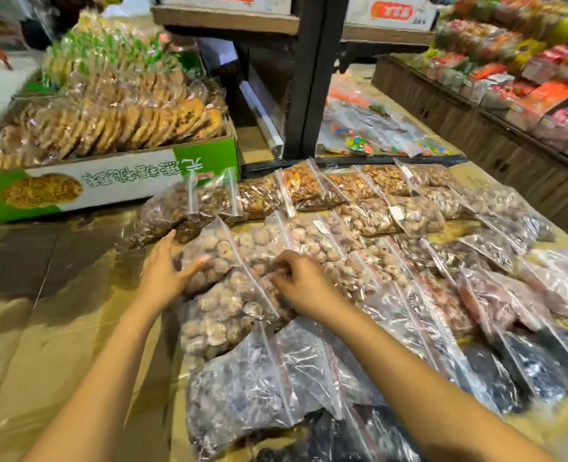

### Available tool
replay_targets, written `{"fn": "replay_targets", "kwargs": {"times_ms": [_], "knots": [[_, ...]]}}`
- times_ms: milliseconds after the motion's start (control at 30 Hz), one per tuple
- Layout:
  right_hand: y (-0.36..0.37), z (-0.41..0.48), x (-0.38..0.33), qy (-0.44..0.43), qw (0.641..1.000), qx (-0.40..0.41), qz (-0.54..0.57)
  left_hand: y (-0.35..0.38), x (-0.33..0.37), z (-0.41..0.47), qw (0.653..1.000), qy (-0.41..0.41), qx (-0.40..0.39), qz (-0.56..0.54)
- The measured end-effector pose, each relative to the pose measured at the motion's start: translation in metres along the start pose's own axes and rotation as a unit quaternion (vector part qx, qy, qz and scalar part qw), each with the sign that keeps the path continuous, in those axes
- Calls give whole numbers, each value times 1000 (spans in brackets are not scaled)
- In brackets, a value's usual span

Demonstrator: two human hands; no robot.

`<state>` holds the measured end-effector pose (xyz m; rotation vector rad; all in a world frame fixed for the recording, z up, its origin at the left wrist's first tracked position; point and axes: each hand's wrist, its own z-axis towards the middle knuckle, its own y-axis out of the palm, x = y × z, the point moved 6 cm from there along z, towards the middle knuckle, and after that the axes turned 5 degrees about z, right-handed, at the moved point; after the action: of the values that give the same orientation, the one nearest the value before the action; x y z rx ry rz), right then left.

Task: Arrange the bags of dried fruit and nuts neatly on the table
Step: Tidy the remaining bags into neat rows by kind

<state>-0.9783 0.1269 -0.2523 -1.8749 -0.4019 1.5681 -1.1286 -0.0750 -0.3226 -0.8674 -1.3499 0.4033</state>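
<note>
At the bag rows' left edge, left hand [162, 275] spread, right hand [296, 278] pinching a bag [229, 308].

The scene is brightly and evenly lit from overhead. Glare streaks the clear plastic of the bags [309, 268] and gleams off the brown bench [42, 268] at left, where a broad dark shadow also lies. Motion blur smears the upper corners, worst on the packet shelves [522, 61] at right. Wide-angle distortion bends the frame's edges and stretches both forearms.
</note>
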Motion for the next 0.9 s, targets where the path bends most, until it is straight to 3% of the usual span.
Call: {"fn": "replay_targets", "kwargs": {"times_ms": [100,267,400,533,600,800,900], "knots": [[30,31,6,35,996,-48,-65,11,-15,5,997,-11,-58,-55],[55,51,12,47,985,-72,-150,18,-28,5,997,11,-59,-44],[54,46,19,72,994,-58,-52,20,-30,21,995,16,-87,52],[35,27,14,107,979,-36,168,18,-28,25,996,18,-83,30],[23,18,16,111,971,-4,213,19,-29,24,997,21,-69,-4],[24,17,20,95,992,-55,70,9,-12,18,993,25,-6,-118],[20,19,20,98,991,-55,68,4,9,17,985,37,8,-168]]}}
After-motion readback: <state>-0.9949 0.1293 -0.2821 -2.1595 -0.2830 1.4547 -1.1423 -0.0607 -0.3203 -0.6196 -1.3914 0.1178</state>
